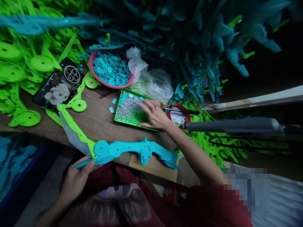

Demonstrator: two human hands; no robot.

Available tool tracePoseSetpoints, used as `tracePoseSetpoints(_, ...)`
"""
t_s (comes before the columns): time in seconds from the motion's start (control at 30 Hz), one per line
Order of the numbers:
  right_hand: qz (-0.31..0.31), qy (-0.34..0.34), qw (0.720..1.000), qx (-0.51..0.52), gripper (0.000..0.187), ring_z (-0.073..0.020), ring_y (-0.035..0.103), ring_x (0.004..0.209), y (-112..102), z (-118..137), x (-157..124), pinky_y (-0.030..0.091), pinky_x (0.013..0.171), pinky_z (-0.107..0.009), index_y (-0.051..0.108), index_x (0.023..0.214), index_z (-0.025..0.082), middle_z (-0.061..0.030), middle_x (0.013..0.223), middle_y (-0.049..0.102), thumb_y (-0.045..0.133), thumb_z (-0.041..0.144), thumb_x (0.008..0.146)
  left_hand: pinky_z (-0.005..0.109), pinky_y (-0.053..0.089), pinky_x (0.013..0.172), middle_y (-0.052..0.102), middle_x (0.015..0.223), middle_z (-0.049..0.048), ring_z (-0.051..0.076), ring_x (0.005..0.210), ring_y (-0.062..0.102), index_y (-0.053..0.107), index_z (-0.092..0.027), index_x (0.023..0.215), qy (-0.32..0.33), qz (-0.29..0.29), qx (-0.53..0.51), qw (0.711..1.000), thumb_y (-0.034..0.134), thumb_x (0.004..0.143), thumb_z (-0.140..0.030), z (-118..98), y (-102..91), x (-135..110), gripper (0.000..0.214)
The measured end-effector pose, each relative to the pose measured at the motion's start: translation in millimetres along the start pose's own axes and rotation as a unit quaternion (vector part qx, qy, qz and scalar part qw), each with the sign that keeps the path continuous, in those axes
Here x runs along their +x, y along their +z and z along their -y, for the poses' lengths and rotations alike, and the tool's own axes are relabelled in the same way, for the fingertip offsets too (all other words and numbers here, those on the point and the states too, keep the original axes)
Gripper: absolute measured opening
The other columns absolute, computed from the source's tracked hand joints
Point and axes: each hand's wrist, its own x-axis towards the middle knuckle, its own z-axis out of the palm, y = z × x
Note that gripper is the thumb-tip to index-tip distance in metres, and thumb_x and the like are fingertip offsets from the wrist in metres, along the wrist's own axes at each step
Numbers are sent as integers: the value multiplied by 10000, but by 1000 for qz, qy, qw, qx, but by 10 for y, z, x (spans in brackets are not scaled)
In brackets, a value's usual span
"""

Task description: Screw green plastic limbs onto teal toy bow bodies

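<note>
My left hand (pixel 79 176) is closed on the near end of a long blue and green plastic toy piece (pixel 127 147). The blue part lies along the table's front edge, and a green arm (pixel 77 130) with a clear plastic panel joins it at a round blue disc. My right hand (pixel 154 115) reaches over a shallow green tray (pixel 132 120), its fingers spread and the fingertips near a heap of small silver screws (pixel 129 107). Nothing shows in its grasp. Small blue plastic pieces (pixel 123 98) lie at the tray's far left corner.
Behind the tray stands a pink bowl (pixel 91 64) of small blue parts, beside a clear plastic bag (pixel 161 83). A phone (pixel 56 85) lies at left. A grey power screwdriver (pixel 232 125) and a red basket (pixel 188 118) are at right. Green and blue parts pile up around.
</note>
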Motion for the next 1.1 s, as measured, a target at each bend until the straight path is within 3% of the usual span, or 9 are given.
tracePoseSetpoints(0.13,-10,-126,992,-7,763,-311,279,1450,226,-5,449,251,1151,-512,226,1536,201,-137,1554,376,362,648,934,400,618,784,775,900,108,317,873,735,748,-137,988,-33,28,-15,999,819,664,-511,-1,8,15,499)
tracePoseSetpoints(0.3,-65,-83,994,-36,686,-306,322,1432,230,-3,738,230,1156,-511,256,1530,189,-146,1533,404,353,574,971,417,607,808,777,880,111,329,860,738,747,-141,961,-77,23,-12,997,833,628,-544,-44,-12,-19,529)
tracePoseSetpoints(0.47,-27,-126,992,-10,643,-302,393,1383,201,-11,583,283,1145,-517,347,1492,242,-115,1480,476,415,582,951,402,599,805,770,809,109,319,807,737,753,-126,911,-86,24,22,996,847,604,-548,-108,-74,-20,530)
tracePoseSetpoints(0.7,-7,-53,998,28,483,-289,468,1312,67,-14,284,367,1104,-532,436,1429,285,-106,1411,531,481,381,958,389,572,670,746,773,132,268,664,686,749,-121,848,-61,95,-42,993,762,717,-581,-126,3,-101,478)
tracePoseSetpoints(0.8,-101,48,992,66,350,-267,594,1049,44,136,-237,476,952,-507,586,1241,315,-86,1114,646,550,406,905,328,534,621,715,702,104,195,581,617,731,-118,770,-30,73,-72,994,732,753,-582,-101,88,-140,465)
tracePoseSetpoints(0.87,-281,172,942,60,285,-254,588,791,43,317,-682,515,768,-483,631,1056,318,-56,840,603,601,497,837,296,504,586,692,662,83,170,556,585,719,-116,747,-12,58,-75,995,735,756,-558,-73,114,-138,443)
tracePoseSetpoints(0.9,-406,247,879,43,290,-255,556,713,38,409,-887,505,702,-480,625,1011,312,-46,770,558,589,529,823,290,492,566,685,650,80,167,546,576,713,-114,735,-8,59,-75,995,735,751,-555,-60,118,-131,442)
tracePoseSetpoints(0.93,-444,271,853,38,295,-255,534,685,24,488,-1054,492,666,-476,598,1058,309,-42,760,529,523,516,862,289,483,548,682,645,80,167,536,570,706,-114,722,-6,64,-75,995,736,743,-555,-52,119,-122,443)
tracePoseSetpoints(1.1,-439,403,778,200,401,-246,625,845,-245,511,-1103,522,734,-423,505,1213,264,-66,960,587,409,495,900,302,480,545,677,648,76,170,514,561,687,-123,701,11,78,-61,995,693,762,-584,-111,160,-113,465)
